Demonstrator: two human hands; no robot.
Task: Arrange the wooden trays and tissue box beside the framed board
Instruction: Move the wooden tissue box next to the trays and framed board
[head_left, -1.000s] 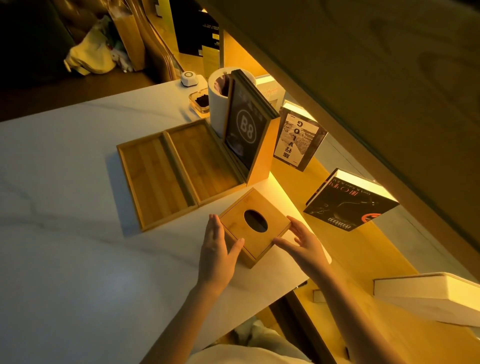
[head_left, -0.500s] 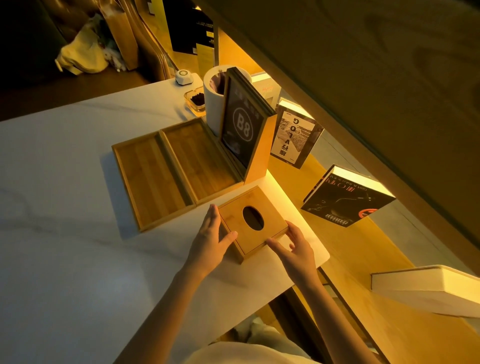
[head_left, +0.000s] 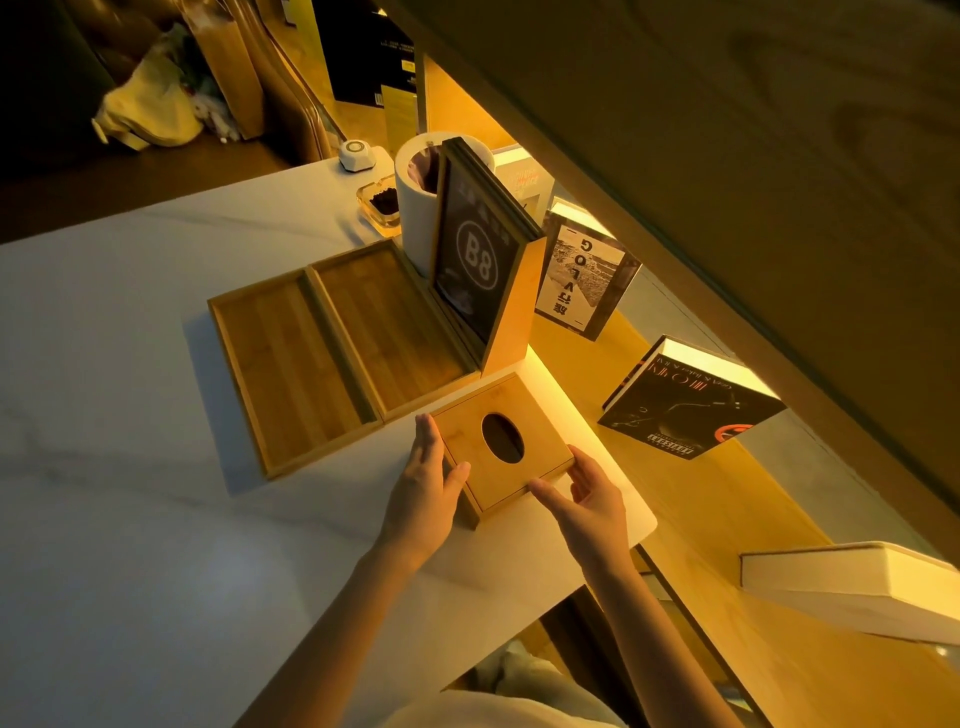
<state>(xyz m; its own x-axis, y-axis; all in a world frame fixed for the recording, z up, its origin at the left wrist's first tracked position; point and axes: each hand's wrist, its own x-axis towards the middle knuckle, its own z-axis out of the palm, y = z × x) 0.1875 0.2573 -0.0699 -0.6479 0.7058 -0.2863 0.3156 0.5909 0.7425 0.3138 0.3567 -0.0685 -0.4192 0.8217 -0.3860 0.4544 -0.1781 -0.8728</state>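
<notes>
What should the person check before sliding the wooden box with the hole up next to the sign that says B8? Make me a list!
1. Left hand flat against the square wooden tissue box: ok, it touches the left side.
2. Right hand touching the box: cannot tell; its fingers sit at the near right edge.
3. Two flat wooden trays side by side, the right one against the black framed B8 board: ok.
4. Box snug against the board's wooden stand: not ok, a lit gap remains.
5. Box well on the white marble table: ok, though the rounded corner is near.
6. Box lined up square with the trays: not ok, it sits turned.
</notes>
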